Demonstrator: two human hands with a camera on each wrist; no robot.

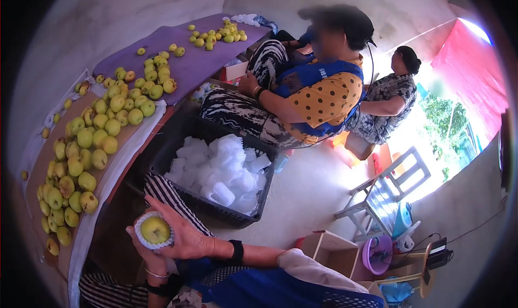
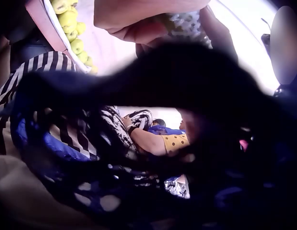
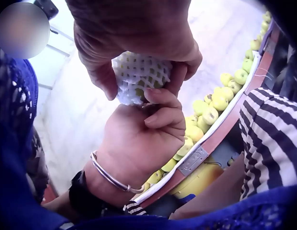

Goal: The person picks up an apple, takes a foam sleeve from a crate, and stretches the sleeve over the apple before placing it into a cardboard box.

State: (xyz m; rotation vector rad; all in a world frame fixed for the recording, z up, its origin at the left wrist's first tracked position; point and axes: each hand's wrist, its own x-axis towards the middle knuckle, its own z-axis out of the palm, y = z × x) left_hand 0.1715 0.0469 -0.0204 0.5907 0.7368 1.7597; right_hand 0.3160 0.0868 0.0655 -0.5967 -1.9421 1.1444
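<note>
A yellow-green apple sits in a white foam net, its top bare in the head view. My right hand grips the netted apple from above in the right wrist view, thumb and fingers on opposite sides. Below it my left hand, with a bracelet at the wrist, holds the net's lower end with curled fingers. In the left wrist view dark cloth blocks much of the scene; fingers and part of the net show at the top.
Many apples lie on the long table at the left. A black crate of white foam nets stands beyond my hands. Two people sit further back. A chair, cardboard box and purple basin are at the right.
</note>
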